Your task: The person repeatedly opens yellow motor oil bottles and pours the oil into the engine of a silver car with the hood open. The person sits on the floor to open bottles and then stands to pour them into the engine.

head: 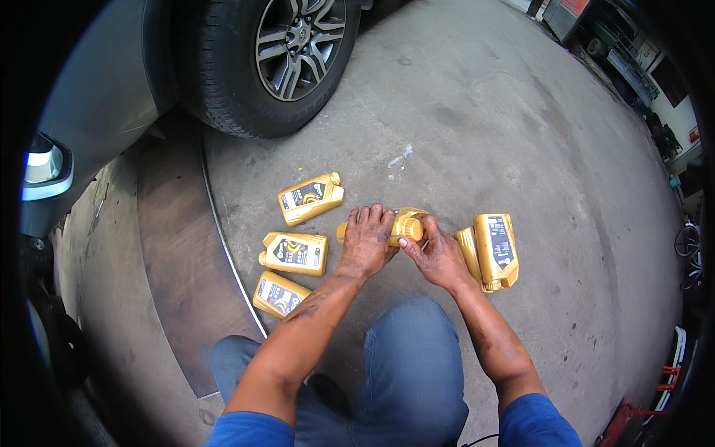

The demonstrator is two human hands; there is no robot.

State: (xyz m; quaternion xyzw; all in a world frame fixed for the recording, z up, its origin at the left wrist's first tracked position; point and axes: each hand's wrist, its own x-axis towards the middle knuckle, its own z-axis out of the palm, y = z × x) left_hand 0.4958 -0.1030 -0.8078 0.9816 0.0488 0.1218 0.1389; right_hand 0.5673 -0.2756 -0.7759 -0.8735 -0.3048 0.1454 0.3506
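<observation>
My left hand [368, 234] is wrapped over a gold plastic motor oil bottle [342, 232], covering most of its body. Its ribbed screw cap [412, 228] faces up towards me and is on the neck. Around the cap end, my right hand [438, 251] grips the bottle with thumb and fingers. A further gold surface [412, 211] shows just behind the cap; I cannot tell whether it is part of the same bottle. To the left lie three similar bottles: a far one [311, 199], a middle one [295, 254] and a near one [279, 294], partly behind my left forearm.
Two more gold bottles, an outer one [496, 248] and an inner one [468, 254], lie side by side at right. A vehicle's front wheel [290, 61] stands ahead on the concrete floor [475, 139]. A brown sheet [195, 251] with a metal edge lies left.
</observation>
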